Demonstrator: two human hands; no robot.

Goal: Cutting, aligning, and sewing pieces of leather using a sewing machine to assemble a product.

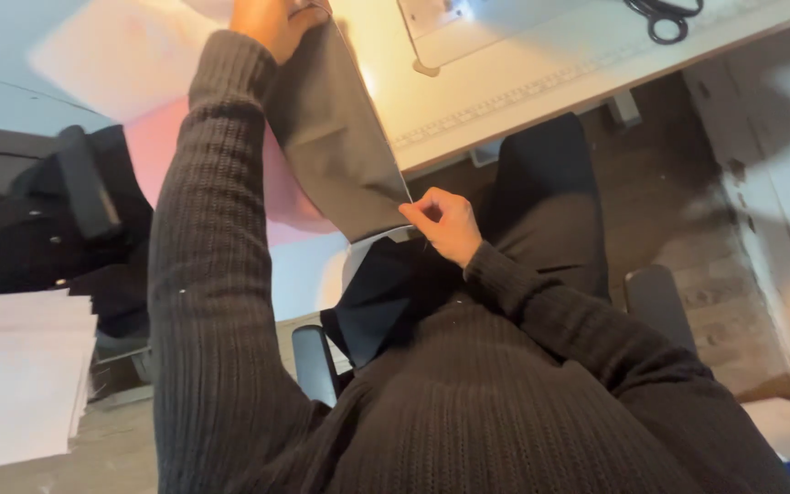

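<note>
Both hands, left hand (272,23) and right hand (445,224), pinch a smooth dark grey fabric (336,137) stretched taut between them.

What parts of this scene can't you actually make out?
- Left hand: fingertips cut off by the head view's top edge.
- Scissors: handles only; blades beyond the top edge.
- Grey fabric: lower end hidden behind the right hand and sweater.

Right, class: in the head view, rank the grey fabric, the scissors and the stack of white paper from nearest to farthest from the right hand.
From the right hand:
1. Grey fabric, pinched at its corner.
2. Scissors, on the table, top right.
3. Stack of white paper, far left.
</note>
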